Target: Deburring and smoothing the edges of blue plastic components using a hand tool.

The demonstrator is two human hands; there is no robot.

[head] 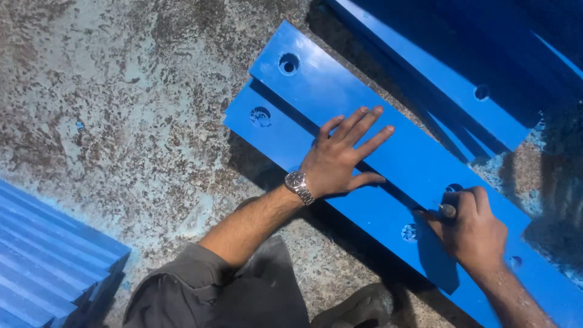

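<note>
I read the scene from the near edge of the floor (121,121) outward.

1. Right hand (473,234): closed around a small tool (447,210) with a rounded butt. Its working end points at the seam near a hole (453,188) in the top board (388,130). The tip is in shadow, so I cannot say for certain whether it is a blade or a scraper.

2. Left hand (340,161): open, palm down, fingers spread flat across the top board, with the thumb along its near edge. A watch (297,182) sits on the wrist. This hand grips nothing; it only presses.

3. Boards: the top board lies diagonally on a lower board (285,136), offset so that the lower board's near strip and its holes show. Both rest on the mottled concrete floor.

4. For a clean result, I judge the following points matter:
- Keep the left palm weighted so the top board cannot slide on the lower one.
- Hold the tool low and steady and work along the edge, away from the bracing hand.
- Keep the left fingers clear of the tool's line.

5. Further out: more blue boards (461,79) lie toward the far right corner of the floor. A ribbed blue stack (48,255) sits at the near left.
</note>
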